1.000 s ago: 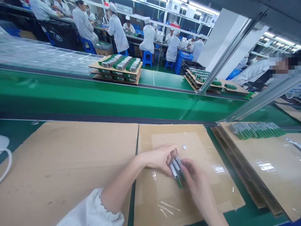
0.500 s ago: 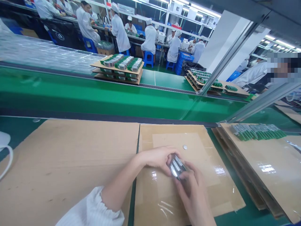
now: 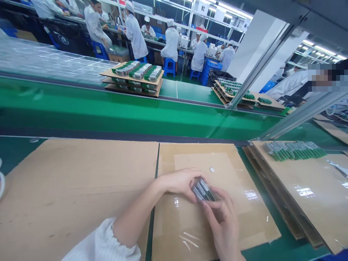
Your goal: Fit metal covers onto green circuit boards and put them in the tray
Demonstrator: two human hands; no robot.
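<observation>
a small bundle of green circuit boards [image 3: 203, 191] with silver parts is held between both hands, just above a tape-covered cardboard sheet [image 3: 239, 217] at the middle of the bench. the left hand [image 3: 179, 181] is curled around the bundle's far side, fingers closed on it, and the right hand [image 3: 221, 217] is closed on its near side, fingertips pressed to the edge. for the boards to be kept square, it is judged that even pressure should be kept on both ends and the stack should be rested low over the sheet, so that no board slips out sideways.

a small round silver disc [image 3: 211, 169] lies on the sheet just beyond the hands. a larger bare cardboard panel [image 3: 76, 188] lies to the left, touching the sheet's edge. to the right, a row of similar green boards [image 3: 295, 150] is laid out on stacked cardboard [image 3: 312, 203]. beyond the bench a green conveyor belt [image 3: 108, 112] is seen, with cardboard trays of boards [image 3: 133, 76] behind it. further back, people in white coats and caps [image 3: 171, 41] are seated at lit workstations.
</observation>
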